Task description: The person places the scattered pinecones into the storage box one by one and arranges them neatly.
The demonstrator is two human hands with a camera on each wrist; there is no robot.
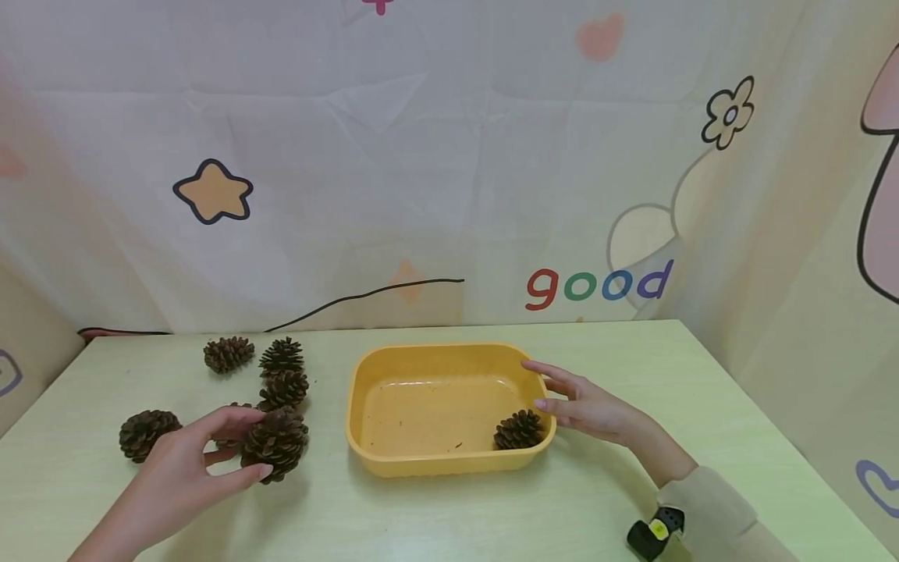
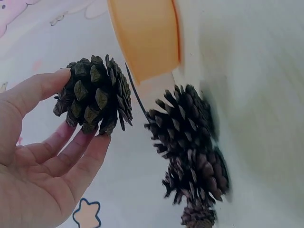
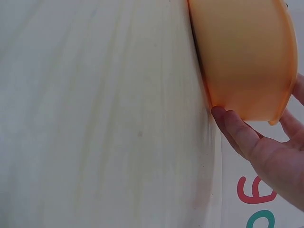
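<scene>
My left hand (image 1: 179,460) pinches a brown pine cone (image 1: 275,445) between thumb and fingers. In the left wrist view this held pine cone (image 2: 92,95) appears raised beside other pine cones (image 2: 178,123). My right hand (image 1: 597,406) holds the right end of a yellow plastic basin (image 1: 449,465), with fingertips at its rim. From the right wrist view, fingers (image 3: 237,128) rest against the basin's outer wall (image 3: 242,61), low near the table. Inside the basin, one pine cone (image 1: 518,430) lies in the near right corner.
Several pine cones lie on the left of the pale table (image 1: 449,523): one at the back (image 1: 228,355), a row beside it (image 1: 282,357), and one (image 1: 147,435) farther left. A printed curtain (image 1: 449,195) stands behind. A black device (image 1: 655,534) is on my right wrist.
</scene>
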